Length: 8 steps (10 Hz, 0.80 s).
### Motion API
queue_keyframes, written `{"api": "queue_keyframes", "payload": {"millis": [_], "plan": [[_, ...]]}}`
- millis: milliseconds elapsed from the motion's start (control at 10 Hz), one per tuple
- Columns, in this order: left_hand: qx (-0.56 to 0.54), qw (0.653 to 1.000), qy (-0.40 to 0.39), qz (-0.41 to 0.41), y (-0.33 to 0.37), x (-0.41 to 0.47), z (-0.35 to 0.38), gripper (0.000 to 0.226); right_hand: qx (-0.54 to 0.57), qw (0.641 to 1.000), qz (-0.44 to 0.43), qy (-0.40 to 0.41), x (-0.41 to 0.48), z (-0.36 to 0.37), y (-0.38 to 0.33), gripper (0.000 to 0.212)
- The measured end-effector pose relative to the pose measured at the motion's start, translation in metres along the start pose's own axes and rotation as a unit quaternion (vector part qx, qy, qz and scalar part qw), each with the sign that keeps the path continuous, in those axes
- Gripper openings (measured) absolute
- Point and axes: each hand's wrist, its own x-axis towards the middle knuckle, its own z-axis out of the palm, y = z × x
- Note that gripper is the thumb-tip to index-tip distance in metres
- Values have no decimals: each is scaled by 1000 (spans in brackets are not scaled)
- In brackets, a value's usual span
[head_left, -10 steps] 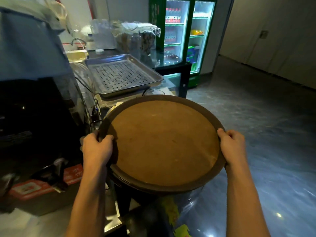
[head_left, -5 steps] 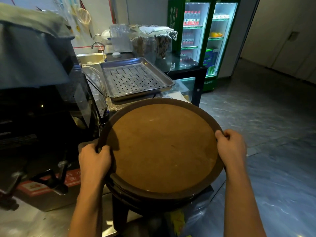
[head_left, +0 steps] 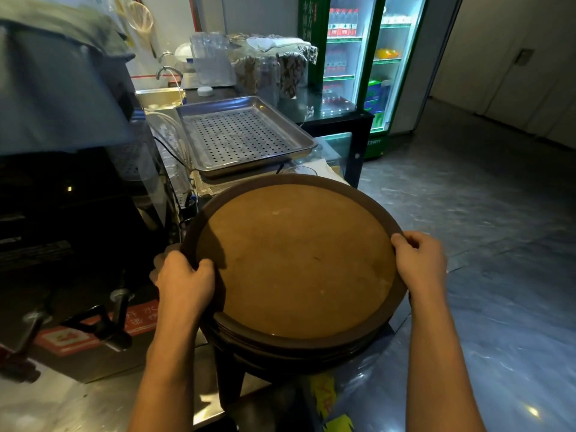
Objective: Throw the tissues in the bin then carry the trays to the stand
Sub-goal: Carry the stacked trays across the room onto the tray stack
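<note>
- A round brown tray is held at centre frame, on top of a stack of similar trays carried by a dark stand.
- The tray's rim at 9 o'clock is clasped in the closed grip of the left hand, thumb on the inner face.
- The rim at 3 o'clock is clasped likewise by the right hand.
- A perforated steel tray is seen at 11 o'clock on the bench.
- 2 lit drinks fridges are seen at 1 o'clock.
</note>
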Motion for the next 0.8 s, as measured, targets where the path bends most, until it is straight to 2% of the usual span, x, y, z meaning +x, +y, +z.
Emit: {"api": "queue_keyframes", "payload": {"millis": [100, 200, 300, 400, 500, 700, 800], "plan": [[5, 999, -42, 17, -4, 1, -8, 22, 38, 999, 15, 29, -19, -2, -2, 23], [-6, 998, -55, 41, -1, -2, -9, 13, 55, 998, 21, 31, -26, -8, -4, 25], [28, 988, -123, 94, -4, 5, -18, 18, 52, 997, 28, 45, -57, -13, -12, 21], [46, 967, -200, 152, -10, 11, -25, 46, 7, 998, 22, 65, -87, -13, -18, 20], [36, 940, -265, 211, -21, 10, -32, 55, -41, 997, 4, 62, -138, -8, -22, 30], [52, 900, -340, 268, -30, -4, -60, 78, -100, 990, 14, 99, -229, -1, -35, 44], [51, 870, -373, 319, -32, -13, -76, 75, -117, 984, 18, 135, -262, -3, -41, 45]]}}
